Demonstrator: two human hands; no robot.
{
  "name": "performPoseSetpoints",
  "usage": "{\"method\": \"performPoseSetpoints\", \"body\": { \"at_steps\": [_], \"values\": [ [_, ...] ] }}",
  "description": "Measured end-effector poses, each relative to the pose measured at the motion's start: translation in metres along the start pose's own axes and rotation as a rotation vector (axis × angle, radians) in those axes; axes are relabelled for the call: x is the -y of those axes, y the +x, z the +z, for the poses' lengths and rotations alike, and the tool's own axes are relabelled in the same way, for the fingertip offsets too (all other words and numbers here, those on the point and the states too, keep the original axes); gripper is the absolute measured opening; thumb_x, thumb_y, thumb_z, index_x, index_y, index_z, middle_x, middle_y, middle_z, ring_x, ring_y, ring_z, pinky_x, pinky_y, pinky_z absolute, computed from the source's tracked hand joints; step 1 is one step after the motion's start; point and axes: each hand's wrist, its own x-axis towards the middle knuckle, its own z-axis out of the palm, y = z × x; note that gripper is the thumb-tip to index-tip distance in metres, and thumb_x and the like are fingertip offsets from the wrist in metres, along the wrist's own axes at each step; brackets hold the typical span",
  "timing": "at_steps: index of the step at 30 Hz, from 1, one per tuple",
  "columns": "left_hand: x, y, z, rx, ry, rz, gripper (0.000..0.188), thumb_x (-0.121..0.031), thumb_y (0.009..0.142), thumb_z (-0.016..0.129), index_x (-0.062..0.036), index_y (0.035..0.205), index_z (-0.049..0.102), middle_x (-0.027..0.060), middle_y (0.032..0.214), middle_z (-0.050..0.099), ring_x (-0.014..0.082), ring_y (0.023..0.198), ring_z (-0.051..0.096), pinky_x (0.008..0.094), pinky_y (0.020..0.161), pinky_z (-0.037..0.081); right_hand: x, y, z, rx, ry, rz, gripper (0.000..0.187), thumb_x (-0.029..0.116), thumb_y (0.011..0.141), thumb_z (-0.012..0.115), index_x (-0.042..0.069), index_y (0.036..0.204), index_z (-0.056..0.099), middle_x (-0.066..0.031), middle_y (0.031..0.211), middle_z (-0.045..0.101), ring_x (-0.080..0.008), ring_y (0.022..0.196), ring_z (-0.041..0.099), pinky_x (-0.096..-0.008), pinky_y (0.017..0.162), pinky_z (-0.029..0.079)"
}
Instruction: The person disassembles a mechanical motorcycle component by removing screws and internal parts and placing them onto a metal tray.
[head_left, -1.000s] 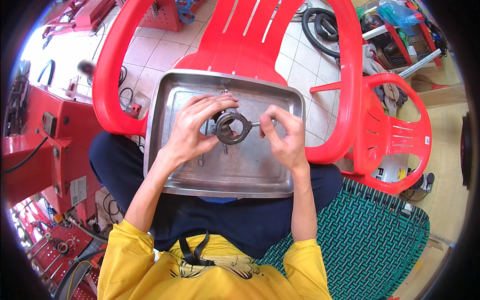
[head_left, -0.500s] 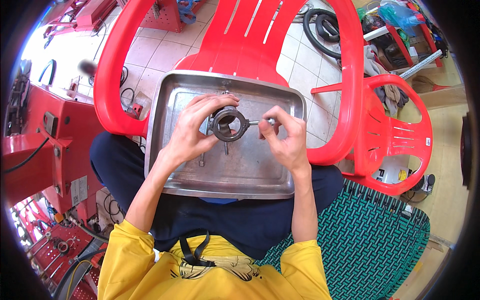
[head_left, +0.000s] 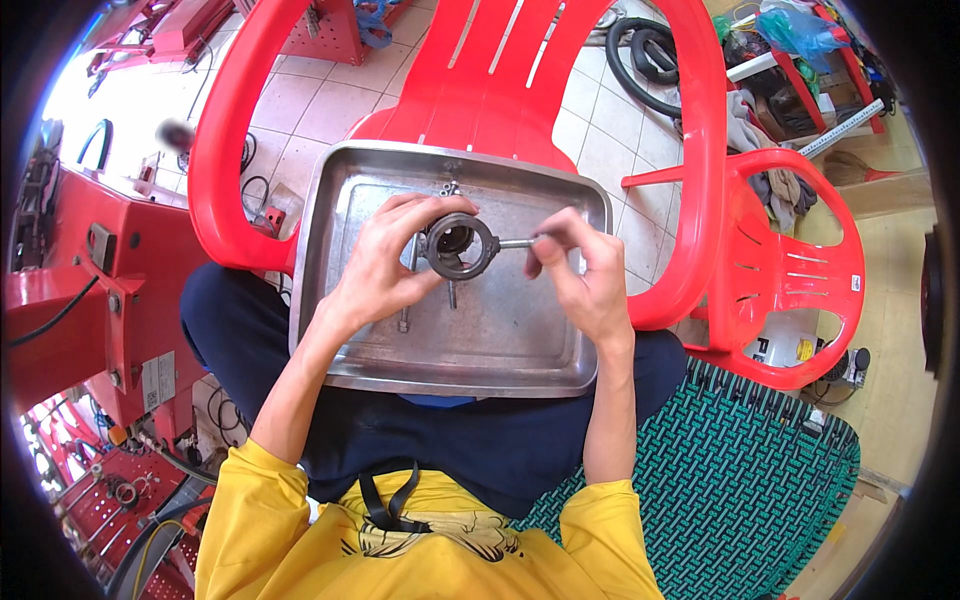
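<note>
My left hand is wrapped round a dark metal ring-shaped fitting, its round opening facing up toward me. A thin metal bolt sticks out from the ring's right side. At that bolt's outer end, my right hand is closed in a pinch; the fingers hide the tip. More bolts show by the ring: one rod points toward me below it, another is beside my left palm, and small hardware shows beyond it. Both hands are above a shallow steel tray.
The tray rests across my lap and against a red plastic chair. Red machinery stands at my left. On the right are a second red chair, a green woven seat and a black hose on the tiled floor.
My right hand has shifted slightly right and turned at the bolt's end, showing more of its shaft. The ring has tilted a little, so its opening looks rounder.
</note>
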Motion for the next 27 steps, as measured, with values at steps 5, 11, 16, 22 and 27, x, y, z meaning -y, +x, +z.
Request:
{"method": "performPoseSetpoints", "body": {
  "at_steps": [5, 11, 16, 22, 27],
  "values": [
    [-0.002, 0.0, -0.002, 0.0, 0.018, -0.018, 0.061, -0.001, 0.066, 0.077, -0.0084, 0.126, 0.066, 0.0104, 0.123, 0.072, 0.03, 0.116, 0.066, 0.0423, 0.107, 0.045, 0.01, 0.001, -0.003, 0.052, -0.058, 0.094, 0.031, 0.034, 0.106, 0.061, 0.004, 0.1, 0.065, -0.0063, 0.068, 0.069, -0.0163, 0.063, 0.069, -0.0301, 0.06, 0.049],
    [0.0, 0.001, 0.0, -0.024, 0.066, 0.026, 0.057, -0.013, 0.07, 0.086, -0.0085, 0.125, 0.068, 0.0072, 0.123, 0.073, 0.0288, 0.11, 0.068, 0.0413, 0.103, 0.047, 0.003, -0.001, -0.007, 0.105, 0.049, 0.22, 0.029, 0.033, 0.106, 0.061, 0.004, 0.101, 0.066, -0.0069, 0.068, 0.07, -0.0188, 0.062, 0.07, -0.0321, 0.061, 0.05],
    [-0.002, 0.001, 0.001, -0.012, 0.05, 0.01, 0.056, -0.007, 0.07, 0.082, -0.0093, 0.124, 0.069, 0.007, 0.124, 0.073, 0.0286, 0.111, 0.068, 0.0415, 0.103, 0.046, 0.006, 0.001, -0.006, 0.092, -0.103, 0.126, 0.032, 0.033, 0.107, 0.057, 0.003, 0.098, 0.065, -0.0087, 0.065, 0.068, -0.021, 0.064, 0.071, -0.034, 0.062, 0.05],
    [-0.001, 0.001, 0.0, -0.021, 0.075, 0.046, 0.058, -0.004, 0.066, 0.079, -0.0087, 0.123, 0.067, 0.0109, 0.117, 0.073, 0.0302, 0.109, 0.069, 0.042, 0.103, 0.048, 0.015, 0.002, -0.006, 0.069, -0.066, 0.173, 0.037, 0.033, 0.107, 0.058, 0.002, 0.09, 0.066, -0.0096, 0.065, 0.067, -0.0212, 0.064, 0.071, -0.0338, 0.061, 0.05],
    [-0.001, -0.001, 0.001, -0.031, 0.077, 0.028, 0.059, -0.004, 0.065, 0.079, -0.0091, 0.122, 0.069, 0.0079, 0.122, 0.074, 0.0283, 0.111, 0.068, 0.042, 0.102, 0.047, 0.01, -0.001, 0.004, -0.006, 0.197, 0.149, 0.033, 0.032, 0.106, 0.061, 0.001, 0.096, 0.064, -0.0081, 0.073, 0.071, -0.0165, 0.067, 0.071, -0.0293, 0.058, 0.048]
  ]
}}
